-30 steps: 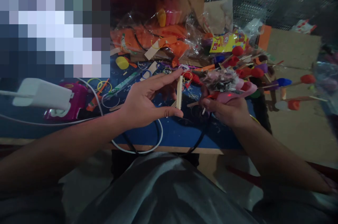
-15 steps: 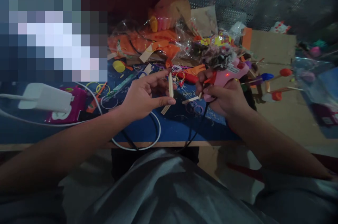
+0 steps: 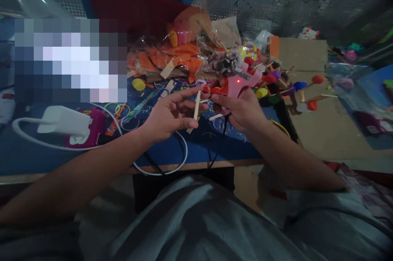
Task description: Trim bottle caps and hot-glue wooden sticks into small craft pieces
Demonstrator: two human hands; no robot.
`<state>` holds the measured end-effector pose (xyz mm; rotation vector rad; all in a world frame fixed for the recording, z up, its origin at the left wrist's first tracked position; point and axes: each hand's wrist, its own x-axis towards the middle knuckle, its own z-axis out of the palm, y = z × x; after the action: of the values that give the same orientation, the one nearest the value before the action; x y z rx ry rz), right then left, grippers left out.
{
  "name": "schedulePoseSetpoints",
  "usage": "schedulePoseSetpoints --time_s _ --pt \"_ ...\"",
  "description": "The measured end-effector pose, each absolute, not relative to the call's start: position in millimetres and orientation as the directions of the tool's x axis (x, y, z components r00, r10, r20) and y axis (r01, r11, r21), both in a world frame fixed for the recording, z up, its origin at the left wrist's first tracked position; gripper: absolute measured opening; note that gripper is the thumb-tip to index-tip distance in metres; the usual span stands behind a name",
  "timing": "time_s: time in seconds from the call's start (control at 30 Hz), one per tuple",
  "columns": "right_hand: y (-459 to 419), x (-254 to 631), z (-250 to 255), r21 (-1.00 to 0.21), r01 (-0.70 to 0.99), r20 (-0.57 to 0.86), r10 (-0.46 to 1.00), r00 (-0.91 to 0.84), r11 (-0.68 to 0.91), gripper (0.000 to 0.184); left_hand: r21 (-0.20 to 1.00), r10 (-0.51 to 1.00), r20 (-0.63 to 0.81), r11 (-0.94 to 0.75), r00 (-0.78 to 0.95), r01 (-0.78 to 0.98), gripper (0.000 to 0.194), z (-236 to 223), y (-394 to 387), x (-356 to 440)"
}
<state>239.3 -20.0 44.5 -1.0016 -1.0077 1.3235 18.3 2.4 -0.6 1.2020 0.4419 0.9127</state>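
My left hand pinches a pale wooden craft stick at its ends, between thumb and fingertips, over the blue table. Close by on the right, my right hand is wrapped round a pink hot glue gun with a lit red light and an orange-red front part. The gun's front points left, toward the craft stick; whether it touches is hard to make out. A second short wooden stick lies between the two hands, near the right fingertips. Below them, another wooden piece rests on the table.
A white charger sits in a magenta socket block at left, its white cable looping over the table edge. Orange scraps and plastic wrap lie behind. Coloured ball-ended sticks lie by cardboard at right.
My right hand has brought the glue gun left, close to the craft stick in my left hand. The craft stick is now slightly tilted. The view has shifted a little.
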Motion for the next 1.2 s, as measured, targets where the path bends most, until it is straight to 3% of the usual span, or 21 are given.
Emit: schedulePoseSetpoints --time_s 0.47,0.63,0.9,1.2 --pt "-22 246 32 -0.991 -0.130 0.019 0.997 -0.069 0.010 0.060 0.939 0.786 0.169 0.056 0.594 -0.340 0.093 -1 3 18" --pt "-23 247 28 -0.995 -0.080 0.052 0.998 0.025 0.054 0.056 0.926 0.786 0.194 0.050 0.587 -0.374 0.085 -1 2 17" --pt "-35 245 18 -0.966 -0.086 0.226 0.955 0.194 0.246 0.045 0.931 0.819 0.168 0.051 0.548 -0.361 0.092 0 0 16" --pt "-40 237 13 -0.970 0.109 0.228 0.971 0.074 0.219 0.051 0.888 0.837 0.109 0.161 0.537 -0.431 0.085 7 -6 21"
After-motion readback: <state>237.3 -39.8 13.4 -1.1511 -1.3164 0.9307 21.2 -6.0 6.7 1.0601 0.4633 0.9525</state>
